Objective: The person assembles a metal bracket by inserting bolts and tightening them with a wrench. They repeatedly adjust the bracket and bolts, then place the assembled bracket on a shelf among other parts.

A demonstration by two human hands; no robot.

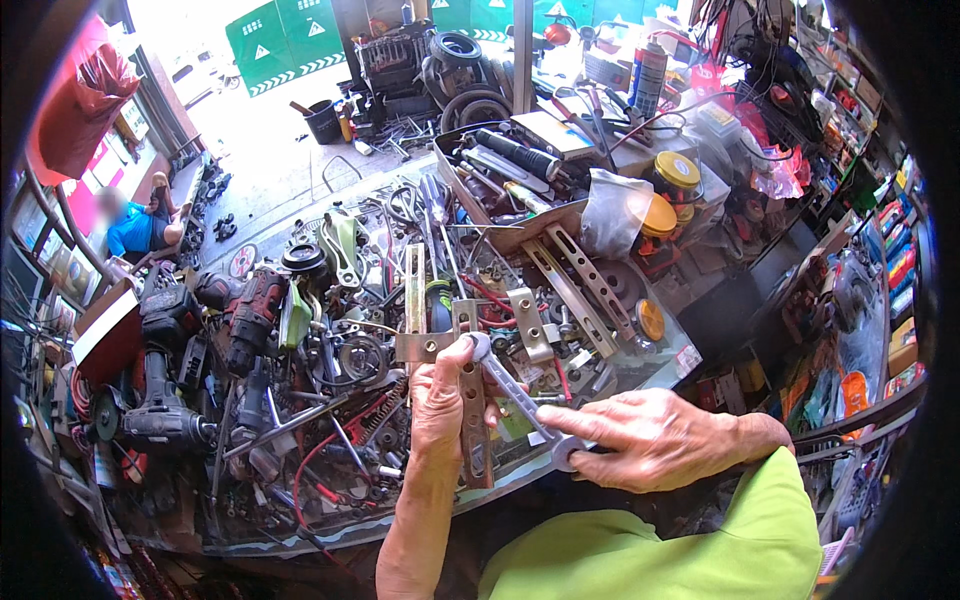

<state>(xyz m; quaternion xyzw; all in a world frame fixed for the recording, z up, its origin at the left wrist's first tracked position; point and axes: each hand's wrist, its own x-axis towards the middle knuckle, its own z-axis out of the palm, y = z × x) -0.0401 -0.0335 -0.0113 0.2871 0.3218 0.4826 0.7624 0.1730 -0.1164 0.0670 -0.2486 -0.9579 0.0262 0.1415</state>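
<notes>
My left hand (440, 400) grips a flat perforated metal bracket (472, 425) that stands roughly upright over the cluttered workbench, joined at its top to a crosswise metal strip (420, 347). My right hand (640, 440) holds a grey ratchet wrench (515, 392) by its handle, index finger laid along it. The wrench head sits on the bracket's top joint, just above my left thumb. A bright green sleeve (700, 540) covers my right arm.
The bench (640, 375) is heaped with tools: cordless drills (250, 315), an angle grinder (150, 420), slotted metal bars (580, 280), screwdrivers, red wires. A tray of tools (510, 165) and yellow-lidded jars (678, 172) stand behind. A seated person in blue (135, 225) is far left.
</notes>
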